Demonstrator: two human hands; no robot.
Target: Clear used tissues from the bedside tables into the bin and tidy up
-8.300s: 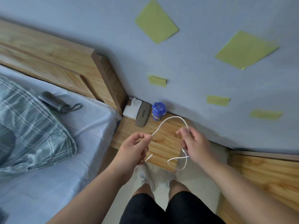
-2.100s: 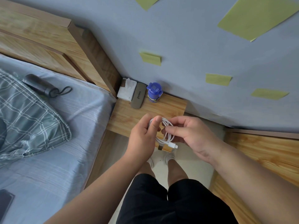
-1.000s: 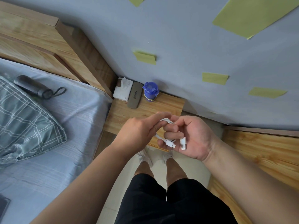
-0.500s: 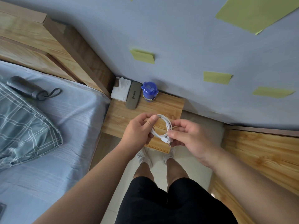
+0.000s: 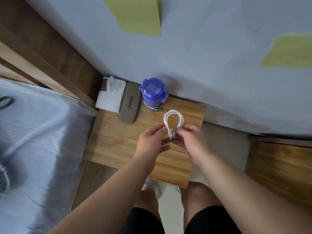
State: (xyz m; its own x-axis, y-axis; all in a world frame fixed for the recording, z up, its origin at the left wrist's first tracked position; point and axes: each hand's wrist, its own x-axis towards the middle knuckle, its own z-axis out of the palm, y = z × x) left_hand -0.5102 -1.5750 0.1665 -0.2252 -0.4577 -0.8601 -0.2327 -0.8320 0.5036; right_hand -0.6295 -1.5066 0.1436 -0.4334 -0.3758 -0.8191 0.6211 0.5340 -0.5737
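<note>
A white charging cable [image 5: 173, 119] is coiled into a small loop above the wooden bedside table [image 5: 118, 142]. My left hand [image 5: 150, 142] pinches the loop's lower left side and my right hand [image 5: 190, 141] pinches its lower right, where the plug ends gather. A white tissue pack [image 5: 110, 97] with a tissue sticking up lies in the table's back left corner against the wall. No bin is in view.
A grey case [image 5: 130, 107] lies beside the tissue pack and a blue bottle [image 5: 152, 94] stands next to it by the wall. The bed [image 5: 33, 141] with pale blue sheet is left of the table. A wooden surface [image 5: 280, 166] lies to the right. My legs stand below.
The camera has come closer to the table. Both hands have moved forward over the table top with the coiled cable, and the loop now stands out above the fingers.
</note>
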